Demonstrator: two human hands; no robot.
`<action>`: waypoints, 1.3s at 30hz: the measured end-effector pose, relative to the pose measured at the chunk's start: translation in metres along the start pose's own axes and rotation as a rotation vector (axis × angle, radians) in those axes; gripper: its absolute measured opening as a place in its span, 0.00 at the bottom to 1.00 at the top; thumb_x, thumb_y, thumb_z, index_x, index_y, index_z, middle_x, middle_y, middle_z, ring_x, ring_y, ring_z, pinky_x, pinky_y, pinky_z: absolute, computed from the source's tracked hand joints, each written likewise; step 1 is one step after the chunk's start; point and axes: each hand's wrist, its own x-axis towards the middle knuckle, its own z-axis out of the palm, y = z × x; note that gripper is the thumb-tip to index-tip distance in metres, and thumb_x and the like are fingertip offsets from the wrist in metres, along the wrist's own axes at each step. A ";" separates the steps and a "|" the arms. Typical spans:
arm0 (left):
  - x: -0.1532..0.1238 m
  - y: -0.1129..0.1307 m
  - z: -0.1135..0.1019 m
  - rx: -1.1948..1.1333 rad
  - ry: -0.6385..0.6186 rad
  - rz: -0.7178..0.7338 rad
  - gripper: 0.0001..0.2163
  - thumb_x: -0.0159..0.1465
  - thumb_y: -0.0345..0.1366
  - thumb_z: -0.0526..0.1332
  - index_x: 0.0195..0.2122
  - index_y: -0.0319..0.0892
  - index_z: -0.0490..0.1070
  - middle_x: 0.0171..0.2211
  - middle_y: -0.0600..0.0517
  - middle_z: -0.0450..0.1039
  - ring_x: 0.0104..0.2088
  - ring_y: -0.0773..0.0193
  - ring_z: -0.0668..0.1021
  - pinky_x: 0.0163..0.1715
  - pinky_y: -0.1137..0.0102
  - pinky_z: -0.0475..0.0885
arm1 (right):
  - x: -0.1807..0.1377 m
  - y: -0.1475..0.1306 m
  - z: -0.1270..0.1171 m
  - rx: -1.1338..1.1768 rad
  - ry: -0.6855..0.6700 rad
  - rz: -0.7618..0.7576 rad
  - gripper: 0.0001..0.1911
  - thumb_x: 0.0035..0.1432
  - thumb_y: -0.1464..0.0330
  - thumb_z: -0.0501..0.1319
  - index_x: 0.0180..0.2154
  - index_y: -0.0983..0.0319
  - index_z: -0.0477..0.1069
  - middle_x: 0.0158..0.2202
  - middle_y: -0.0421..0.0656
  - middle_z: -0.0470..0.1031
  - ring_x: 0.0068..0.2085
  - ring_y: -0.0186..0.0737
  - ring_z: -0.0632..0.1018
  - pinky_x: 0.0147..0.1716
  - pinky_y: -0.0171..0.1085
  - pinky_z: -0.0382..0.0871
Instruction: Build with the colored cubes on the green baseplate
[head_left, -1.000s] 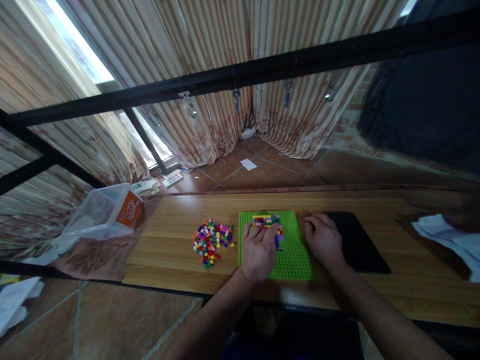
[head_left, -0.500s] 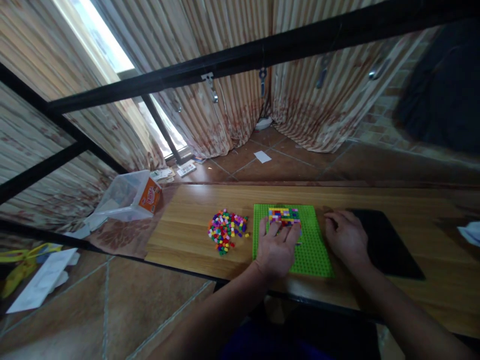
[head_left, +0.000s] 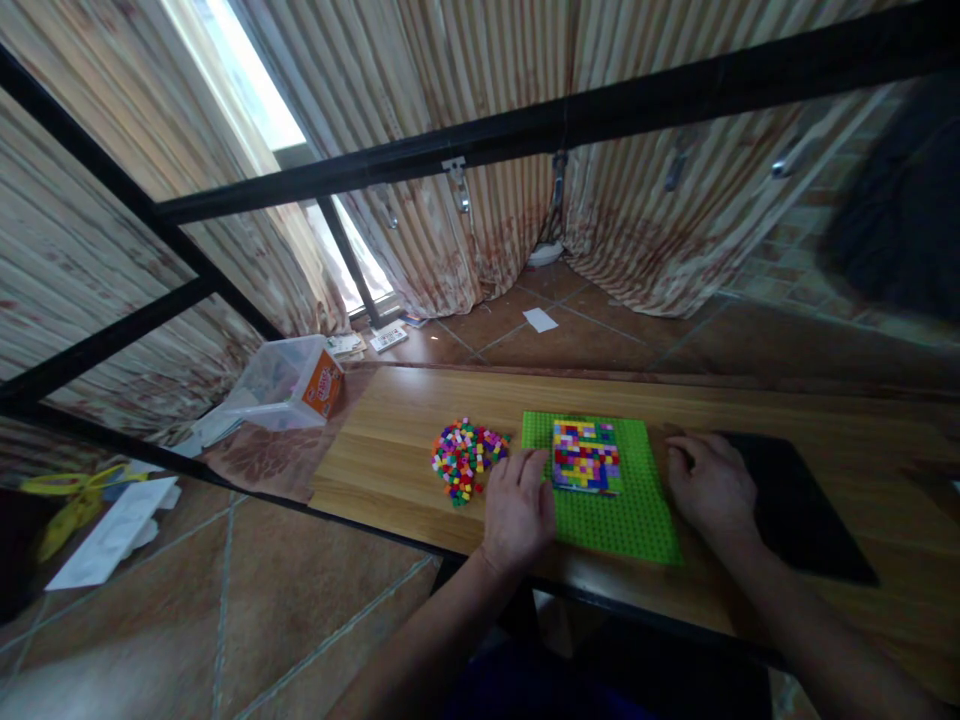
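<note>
Head view: left hand [head_left: 517, 510] and right hand [head_left: 709, 490] lie flat, fingers open, flanking the plate [head_left: 634, 520] as if steadying it; bricks [head_left: 465, 462] sit just beside the left.

Green baseplate [head_left: 637, 500] edge under left hand [head_left: 517, 510]

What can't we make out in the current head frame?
Head view only:
left hand: its own back hides the palm side; holding a block or not, cannot tell.
box label: print too small.
loose blocks: too small to count.
black mat: right hand covers its left edge.
</note>
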 end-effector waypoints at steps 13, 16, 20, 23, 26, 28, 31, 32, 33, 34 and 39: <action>0.001 -0.033 -0.006 0.217 -0.172 -0.206 0.09 0.66 0.27 0.52 0.38 0.40 0.72 0.38 0.46 0.75 0.42 0.57 0.76 0.44 0.64 0.72 | 0.002 -0.004 0.000 0.005 0.022 0.012 0.13 0.59 0.67 0.53 0.34 0.61 0.76 0.37 0.48 0.75 0.40 0.46 0.74 0.45 0.43 0.69; 0.000 -0.034 -0.007 0.196 -0.137 -0.178 0.09 0.67 0.27 0.53 0.37 0.41 0.73 0.36 0.48 0.75 0.39 0.59 0.77 0.41 0.66 0.72 | 0.002 -0.006 -0.001 -0.006 0.012 0.031 0.13 0.59 0.67 0.53 0.35 0.61 0.76 0.38 0.48 0.75 0.40 0.45 0.74 0.43 0.43 0.69; 0.003 -0.031 -0.010 0.018 -0.023 -0.113 0.09 0.67 0.27 0.54 0.37 0.42 0.74 0.38 0.49 0.75 0.38 0.63 0.78 0.39 0.70 0.73 | 0.003 -0.008 -0.003 -0.004 0.006 0.035 0.13 0.60 0.68 0.53 0.34 0.62 0.76 0.38 0.48 0.75 0.39 0.45 0.73 0.43 0.43 0.69; 0.009 -0.022 -0.011 -0.142 0.064 -0.034 0.09 0.66 0.26 0.55 0.38 0.41 0.74 0.39 0.48 0.75 0.40 0.65 0.79 0.41 0.71 0.74 | 0.003 -0.010 -0.004 0.006 0.009 0.033 0.12 0.60 0.68 0.53 0.34 0.62 0.76 0.38 0.48 0.74 0.40 0.45 0.73 0.44 0.43 0.69; 0.016 -0.009 -0.012 -0.258 0.077 0.015 0.08 0.66 0.26 0.56 0.38 0.41 0.75 0.39 0.49 0.75 0.40 0.66 0.78 0.42 0.72 0.74 | 0.003 -0.010 -0.004 0.012 0.007 0.033 0.12 0.60 0.68 0.54 0.35 0.62 0.76 0.38 0.49 0.74 0.40 0.45 0.73 0.44 0.43 0.69; 0.020 0.000 -0.012 -0.308 0.049 0.025 0.09 0.66 0.26 0.56 0.38 0.42 0.75 0.38 0.49 0.76 0.40 0.66 0.78 0.42 0.71 0.75 | 0.003 -0.010 -0.004 0.014 0.003 0.036 0.12 0.60 0.68 0.54 0.35 0.62 0.76 0.38 0.49 0.74 0.39 0.46 0.73 0.43 0.43 0.69; 0.024 0.010 -0.010 -0.358 0.010 0.027 0.09 0.66 0.25 0.56 0.38 0.42 0.76 0.39 0.50 0.76 0.40 0.66 0.79 0.43 0.71 0.75 | 0.003 -0.010 -0.004 0.019 0.002 0.039 0.11 0.59 0.69 0.54 0.35 0.62 0.76 0.37 0.48 0.74 0.39 0.45 0.72 0.42 0.43 0.69; 0.025 0.013 -0.009 -0.370 0.002 0.029 0.09 0.66 0.25 0.57 0.38 0.42 0.76 0.39 0.50 0.77 0.41 0.66 0.79 0.43 0.71 0.75 | 0.003 -0.010 -0.004 0.024 0.004 0.040 0.11 0.59 0.69 0.54 0.35 0.62 0.76 0.37 0.48 0.74 0.39 0.45 0.72 0.42 0.43 0.69; 0.026 0.015 -0.008 -0.381 -0.003 0.031 0.09 0.66 0.25 0.57 0.38 0.42 0.76 0.40 0.49 0.77 0.41 0.66 0.79 0.43 0.71 0.75 | 0.003 -0.010 -0.004 0.030 0.006 0.040 0.11 0.59 0.69 0.54 0.35 0.62 0.76 0.37 0.48 0.74 0.39 0.45 0.72 0.42 0.43 0.69; 0.027 0.017 -0.007 -0.391 -0.010 0.033 0.09 0.65 0.25 0.57 0.38 0.42 0.76 0.40 0.49 0.77 0.41 0.66 0.79 0.44 0.71 0.75 | 0.003 -0.010 -0.004 0.035 0.009 0.041 0.11 0.59 0.69 0.55 0.35 0.61 0.76 0.37 0.48 0.74 0.39 0.45 0.72 0.42 0.43 0.69; 0.033 0.025 -0.003 -0.410 -0.051 0.034 0.09 0.65 0.25 0.57 0.39 0.43 0.75 0.39 0.51 0.77 0.41 0.65 0.79 0.44 0.70 0.75 | 0.003 -0.011 -0.004 0.044 0.013 0.039 0.10 0.58 0.70 0.55 0.35 0.61 0.76 0.38 0.48 0.74 0.40 0.45 0.72 0.43 0.43 0.69</action>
